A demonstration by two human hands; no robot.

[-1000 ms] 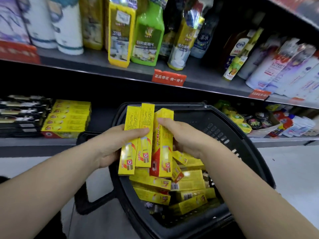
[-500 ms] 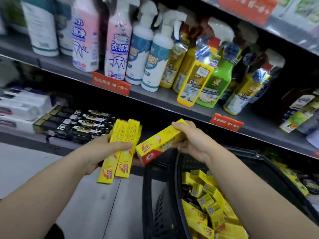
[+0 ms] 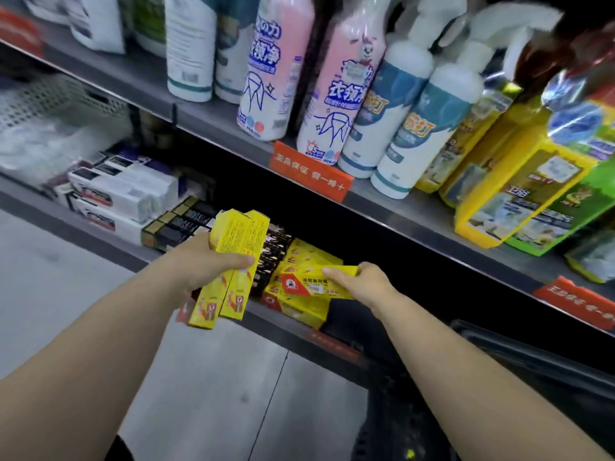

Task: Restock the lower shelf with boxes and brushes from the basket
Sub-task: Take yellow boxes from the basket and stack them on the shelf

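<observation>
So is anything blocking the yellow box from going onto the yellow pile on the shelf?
Nothing visible does. The right hand holds the yellow box right at the yellow pile on the lower shelf. The left hand holds two boxes off to the side.

Your yellow boxes (image 3: 248, 234) carry red marks at one end; left of them black boxes (image 3: 184, 224), above them pink bottles (image 3: 339, 104).

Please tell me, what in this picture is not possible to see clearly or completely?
All in the head view:
1. Basket contents: dark interior, cut by the frame's lower right edge.
2. Shelf stack of yellow boxes: partly covered by the box in the right hand.
3. White packages: print smeared by motion blur.
4. Pink bottles: tops cut off by the upper edge.
</observation>
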